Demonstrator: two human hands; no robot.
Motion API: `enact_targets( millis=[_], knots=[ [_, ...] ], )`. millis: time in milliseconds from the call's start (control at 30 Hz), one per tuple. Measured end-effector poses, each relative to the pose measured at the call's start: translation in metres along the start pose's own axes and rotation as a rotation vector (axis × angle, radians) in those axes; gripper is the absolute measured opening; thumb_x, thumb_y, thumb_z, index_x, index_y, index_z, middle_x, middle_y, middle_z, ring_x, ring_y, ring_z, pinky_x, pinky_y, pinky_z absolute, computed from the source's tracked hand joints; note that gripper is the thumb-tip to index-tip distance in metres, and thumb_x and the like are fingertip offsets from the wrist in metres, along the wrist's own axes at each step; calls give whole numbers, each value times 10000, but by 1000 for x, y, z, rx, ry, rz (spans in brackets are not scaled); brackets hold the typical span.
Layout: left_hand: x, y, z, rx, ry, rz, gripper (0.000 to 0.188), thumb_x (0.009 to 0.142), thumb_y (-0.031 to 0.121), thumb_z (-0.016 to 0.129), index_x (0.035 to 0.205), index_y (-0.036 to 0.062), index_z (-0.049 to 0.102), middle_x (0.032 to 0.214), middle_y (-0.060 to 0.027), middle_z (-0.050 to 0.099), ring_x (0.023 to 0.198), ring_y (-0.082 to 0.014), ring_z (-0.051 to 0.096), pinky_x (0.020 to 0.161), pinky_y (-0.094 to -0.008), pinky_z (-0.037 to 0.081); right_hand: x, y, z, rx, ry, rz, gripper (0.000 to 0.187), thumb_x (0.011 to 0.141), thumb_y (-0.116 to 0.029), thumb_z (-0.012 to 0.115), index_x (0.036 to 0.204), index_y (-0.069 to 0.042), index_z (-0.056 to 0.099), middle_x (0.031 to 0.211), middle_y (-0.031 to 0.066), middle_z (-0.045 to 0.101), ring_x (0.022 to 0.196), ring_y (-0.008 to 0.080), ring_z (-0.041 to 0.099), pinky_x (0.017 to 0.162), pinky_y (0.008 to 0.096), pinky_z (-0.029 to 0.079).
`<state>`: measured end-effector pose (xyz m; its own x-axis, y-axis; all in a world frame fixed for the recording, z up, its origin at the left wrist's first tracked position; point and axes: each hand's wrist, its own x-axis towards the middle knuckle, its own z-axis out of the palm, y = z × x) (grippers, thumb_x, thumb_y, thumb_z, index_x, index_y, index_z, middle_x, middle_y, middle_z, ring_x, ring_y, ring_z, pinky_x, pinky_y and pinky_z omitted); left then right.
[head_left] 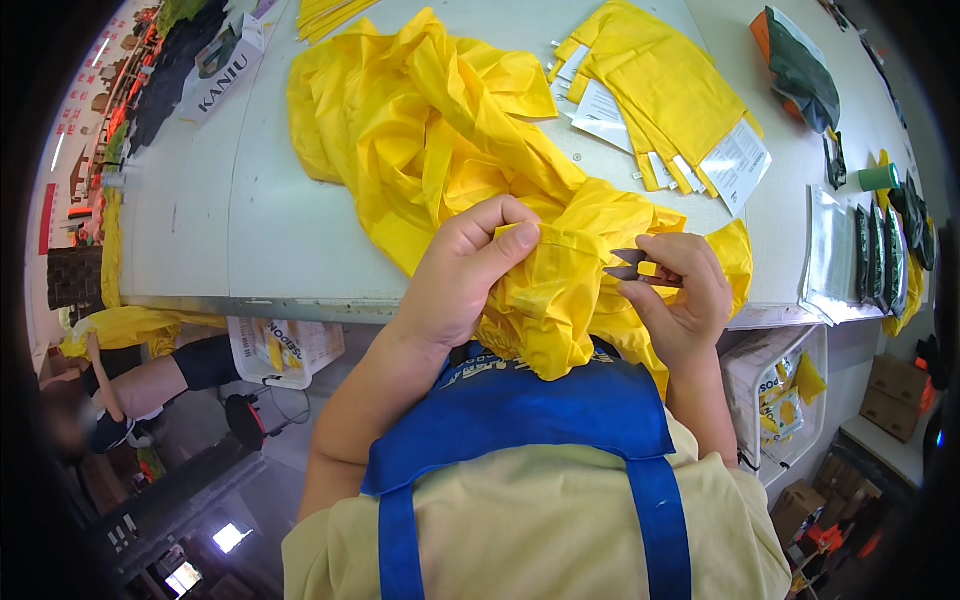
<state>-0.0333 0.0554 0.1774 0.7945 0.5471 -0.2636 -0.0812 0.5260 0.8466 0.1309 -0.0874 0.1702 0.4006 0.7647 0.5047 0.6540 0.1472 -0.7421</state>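
Note:
A crumpled yellow garment (420, 120) of thin, shiny fabric spreads over the white table (270, 220) and hangs over its front edge toward my blue apron (520, 420). My left hand (460, 270) is closed on a fold of this garment, thumb on top, holding it up near the table edge. In my right hand (690, 295) is a small pair of thread snips (632, 268), gripped between thumb and fingers. Their dark blades are parted and point left at the raised fabric, close beside it. Folds hide the garment's exact kind.
Folded yellow pieces with white cards (660, 100) lie at the far right. Beyond them are a dark green and orange bundle (800, 75), a green cylinder (879, 178) and dark packets (878, 260). White baskets (238, 350) stand below the table edge. Another person (150, 385) is at the left.

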Motion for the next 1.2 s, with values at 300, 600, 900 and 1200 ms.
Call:
enact_targets(
  millis=[300,600,900,1200],
  knots=[
    [-2,-1,0,-24,7,-7,132,947,165,564,853,71,564,768,72,500,722,-16,415,666,-174,352,1,-3,1,-39,19,-21,394,610,-31,824,967,-7,659,830,108,636,744,205,631,610,267,523],
    [-3,-1,0,-17,-3,-8,127,950,159,558,858,71,559,770,69,506,723,-14,422,670,-172,362,4,-8,3,-20,5,9,377,619,-51,825,953,1,660,812,111,633,733,198,631,583,260,533],
    [-3,-1,1,-13,4,1,118,951,157,556,869,72,560,773,69,509,723,-12,425,670,-167,363,4,-10,3,-81,16,-47,348,621,-53,824,927,-2,666,770,92,629,655,179,615,554,254,500],
    [-1,-2,0,-13,9,-6,115,942,152,570,862,69,561,768,69,505,718,-12,415,662,-170,354,-1,-11,3,170,122,169,287,690,-110,810,910,-10,654,784,60,618,662,135,581,573,260,461]
  ],
)
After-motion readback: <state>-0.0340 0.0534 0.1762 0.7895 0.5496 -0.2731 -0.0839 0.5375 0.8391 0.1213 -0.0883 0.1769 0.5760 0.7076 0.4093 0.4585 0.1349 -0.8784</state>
